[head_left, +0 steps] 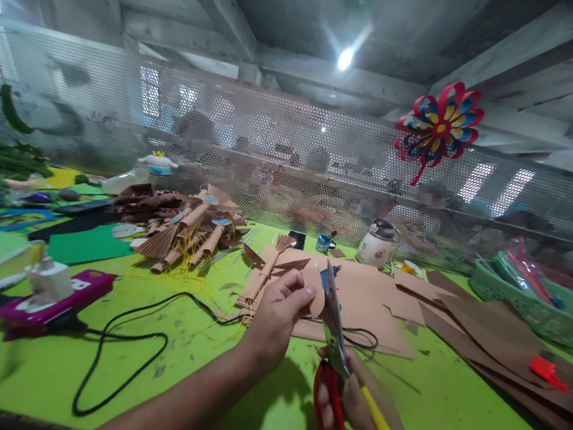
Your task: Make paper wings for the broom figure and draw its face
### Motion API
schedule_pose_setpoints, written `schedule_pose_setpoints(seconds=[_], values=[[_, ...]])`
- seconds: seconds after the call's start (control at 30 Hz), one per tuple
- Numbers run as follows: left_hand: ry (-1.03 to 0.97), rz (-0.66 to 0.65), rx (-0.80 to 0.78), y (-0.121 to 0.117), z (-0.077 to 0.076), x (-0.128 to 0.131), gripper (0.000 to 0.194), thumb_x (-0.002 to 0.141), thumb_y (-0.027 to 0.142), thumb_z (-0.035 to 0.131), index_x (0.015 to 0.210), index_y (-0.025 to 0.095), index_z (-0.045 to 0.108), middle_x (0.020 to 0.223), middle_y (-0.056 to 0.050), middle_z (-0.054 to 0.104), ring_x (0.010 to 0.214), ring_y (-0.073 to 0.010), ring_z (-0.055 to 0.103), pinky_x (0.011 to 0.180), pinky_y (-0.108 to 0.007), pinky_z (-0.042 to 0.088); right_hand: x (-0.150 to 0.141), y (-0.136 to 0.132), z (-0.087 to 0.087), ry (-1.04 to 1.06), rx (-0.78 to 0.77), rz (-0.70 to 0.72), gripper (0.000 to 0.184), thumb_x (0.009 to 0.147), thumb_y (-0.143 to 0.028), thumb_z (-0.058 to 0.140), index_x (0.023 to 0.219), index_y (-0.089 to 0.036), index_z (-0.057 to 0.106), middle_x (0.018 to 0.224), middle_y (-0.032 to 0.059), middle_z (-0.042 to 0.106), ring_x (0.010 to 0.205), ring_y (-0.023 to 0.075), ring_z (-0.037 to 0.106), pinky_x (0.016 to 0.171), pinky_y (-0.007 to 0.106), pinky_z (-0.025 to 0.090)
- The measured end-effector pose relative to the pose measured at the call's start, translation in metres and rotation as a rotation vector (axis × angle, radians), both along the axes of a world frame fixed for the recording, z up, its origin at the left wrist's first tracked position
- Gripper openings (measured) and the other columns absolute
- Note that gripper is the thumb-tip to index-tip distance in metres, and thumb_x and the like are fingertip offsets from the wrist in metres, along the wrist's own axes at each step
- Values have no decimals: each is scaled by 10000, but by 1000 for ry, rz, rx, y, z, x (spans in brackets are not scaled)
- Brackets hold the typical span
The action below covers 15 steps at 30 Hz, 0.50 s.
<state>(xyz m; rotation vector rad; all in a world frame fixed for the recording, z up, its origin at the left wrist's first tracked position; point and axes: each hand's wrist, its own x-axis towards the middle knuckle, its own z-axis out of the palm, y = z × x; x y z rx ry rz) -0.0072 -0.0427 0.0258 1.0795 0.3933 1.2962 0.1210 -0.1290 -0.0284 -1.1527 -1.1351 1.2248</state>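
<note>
Near the middle of the head view, my left hand (278, 314) is closed in a pinch on a small piece of brown paper (317, 303). My right hand (351, 388), lower and to the right, grips a pair of scissors (333, 319) with a red handle. Their blades point up, just right of the paper piece. A yellow strip (383, 424) runs along the right hand; I cannot tell if it belongs to the scissors. Behind the hands lie brown paper sheets (364, 295) and a pleated brown paper figure (264, 273).
A purple power strip (58, 302) with a black cable (98, 359) lies at left. Behind it is a pile of paper figures (200, 221). A jar (377, 243) stands at the back, a green basket (534, 303) at right. Perforated metal panels (273, 140) border the table.
</note>
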Motion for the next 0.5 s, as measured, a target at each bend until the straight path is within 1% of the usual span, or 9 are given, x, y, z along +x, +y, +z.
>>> schedule_pose_setpoints(seconds=[0.07,0.13,0.27,0.4,0.5], values=[[13,-46,-8,-1,3,-1,203,758,266,657,672,161,506,641,29,462,588,-96,421,605,-223,371,5,0,2,-22,-7,27,619,735,-674,549,1098,-174,509,643,0,582,394,77,486,357,187,404],[56,-65,1,-1,4,-1,218,734,277,680,655,158,515,631,25,468,580,-98,426,593,-227,365,10,-2,4,-60,-4,46,611,739,-682,531,1105,-193,504,650,1,582,413,90,501,355,190,393],[106,-95,43,-2,4,-2,237,743,281,677,639,163,500,631,22,464,587,-101,421,592,-232,349,16,-5,7,-137,22,67,624,710,-716,523,1071,-208,532,643,7,572,459,126,536,371,213,387],[84,-140,54,-2,2,-1,240,758,249,662,633,165,476,612,35,428,590,-95,386,607,-230,339,15,-9,12,-155,38,49,664,694,-752,496,1069,-206,539,649,8,562,459,126,528,389,223,399],[78,-134,55,-2,0,-1,252,750,240,671,625,164,465,610,41,410,596,-93,367,608,-224,332,11,-14,21,-171,32,40,676,706,-767,453,1060,-199,545,644,8,542,431,111,496,381,221,399]])
